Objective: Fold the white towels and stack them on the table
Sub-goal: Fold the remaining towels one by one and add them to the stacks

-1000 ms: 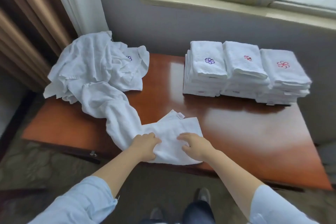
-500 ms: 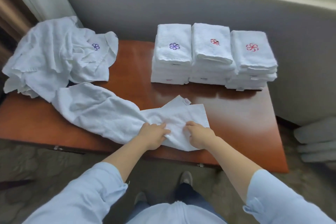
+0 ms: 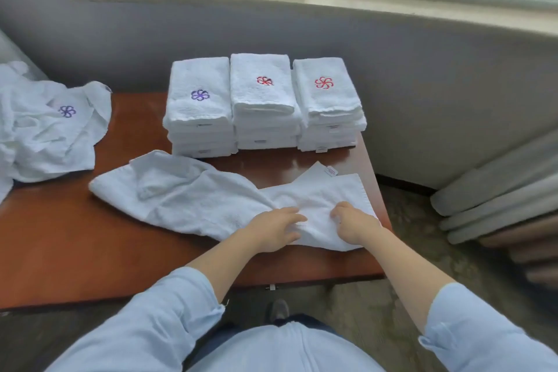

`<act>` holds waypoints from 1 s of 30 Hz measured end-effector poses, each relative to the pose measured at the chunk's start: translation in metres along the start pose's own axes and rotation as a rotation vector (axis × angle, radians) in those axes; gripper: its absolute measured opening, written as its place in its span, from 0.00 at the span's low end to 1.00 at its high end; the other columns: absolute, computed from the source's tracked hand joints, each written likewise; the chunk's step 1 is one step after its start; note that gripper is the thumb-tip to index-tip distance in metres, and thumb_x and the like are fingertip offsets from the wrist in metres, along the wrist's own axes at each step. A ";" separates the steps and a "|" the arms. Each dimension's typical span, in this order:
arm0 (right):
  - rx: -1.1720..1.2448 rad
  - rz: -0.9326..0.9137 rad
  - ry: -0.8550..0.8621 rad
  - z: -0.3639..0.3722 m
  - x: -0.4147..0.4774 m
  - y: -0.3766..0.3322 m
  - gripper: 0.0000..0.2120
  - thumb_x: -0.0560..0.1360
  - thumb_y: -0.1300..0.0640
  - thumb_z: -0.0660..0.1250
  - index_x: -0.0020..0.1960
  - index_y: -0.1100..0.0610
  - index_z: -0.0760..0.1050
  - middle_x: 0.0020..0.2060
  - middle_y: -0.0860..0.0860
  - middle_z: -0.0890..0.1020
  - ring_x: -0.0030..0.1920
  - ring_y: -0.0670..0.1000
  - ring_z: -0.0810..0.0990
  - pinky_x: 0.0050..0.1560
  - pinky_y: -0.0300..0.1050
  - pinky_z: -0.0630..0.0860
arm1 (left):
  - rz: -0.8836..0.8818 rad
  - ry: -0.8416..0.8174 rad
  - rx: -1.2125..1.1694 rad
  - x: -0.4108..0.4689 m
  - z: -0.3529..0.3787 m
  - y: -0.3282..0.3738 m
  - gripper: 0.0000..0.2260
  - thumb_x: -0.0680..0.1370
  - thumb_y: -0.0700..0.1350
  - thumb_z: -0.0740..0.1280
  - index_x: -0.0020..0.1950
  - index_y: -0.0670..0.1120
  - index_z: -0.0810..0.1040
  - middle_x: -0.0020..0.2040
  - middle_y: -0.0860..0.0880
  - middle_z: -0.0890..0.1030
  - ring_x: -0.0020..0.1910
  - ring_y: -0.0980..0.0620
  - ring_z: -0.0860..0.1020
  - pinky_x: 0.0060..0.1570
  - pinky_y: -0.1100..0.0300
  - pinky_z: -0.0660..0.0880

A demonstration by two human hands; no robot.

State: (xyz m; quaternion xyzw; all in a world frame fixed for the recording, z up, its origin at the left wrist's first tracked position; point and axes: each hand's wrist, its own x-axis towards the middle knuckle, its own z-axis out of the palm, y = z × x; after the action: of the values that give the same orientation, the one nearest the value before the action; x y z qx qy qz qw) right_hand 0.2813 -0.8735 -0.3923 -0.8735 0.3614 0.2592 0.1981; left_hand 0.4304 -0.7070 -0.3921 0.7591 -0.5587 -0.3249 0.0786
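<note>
A long white towel (image 3: 193, 196) lies rumpled across the brown table (image 3: 60, 235), its right end near the table's front right corner. My left hand (image 3: 271, 228) and my right hand (image 3: 351, 222) both grip that right end, fingers curled into the cloth, a short gap between them. Three stacks of folded white towels (image 3: 262, 106) stand side by side at the table's back edge, one with a purple flower mark on top and two with red ones. A heap of unfolded white towels (image 3: 45, 127) lies at the back left.
A grey wall and a window sill (image 3: 302, 6) rise just behind the stacks. Grey and brown cushions (image 3: 507, 196) are piled on the floor to the right of the table. My shoe (image 3: 279, 309) shows below the table's front edge.
Both hands have dragged the towel's end to the right along the front edge, pulling the towel clear of the heap so it now lies stretched out. The view has shifted right.
</note>
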 end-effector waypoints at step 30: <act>0.007 -0.550 0.154 -0.012 0.078 -0.339 0.29 0.76 0.53 0.65 0.76 0.48 0.64 0.74 0.47 0.67 0.75 0.51 0.62 0.72 0.49 0.63 | -0.672 0.417 -0.206 -0.159 -0.109 -0.261 0.17 0.81 0.49 0.62 0.70 0.55 0.71 0.70 0.55 0.72 0.61 0.53 0.76 0.55 0.55 0.75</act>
State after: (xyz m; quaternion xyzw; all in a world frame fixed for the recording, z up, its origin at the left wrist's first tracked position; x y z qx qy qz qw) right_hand 0.5816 -0.6972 -0.3756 -0.9552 0.1256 0.1273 0.2360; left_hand 0.6755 -0.4962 -0.3685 0.9371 -0.2161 -0.2258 0.1554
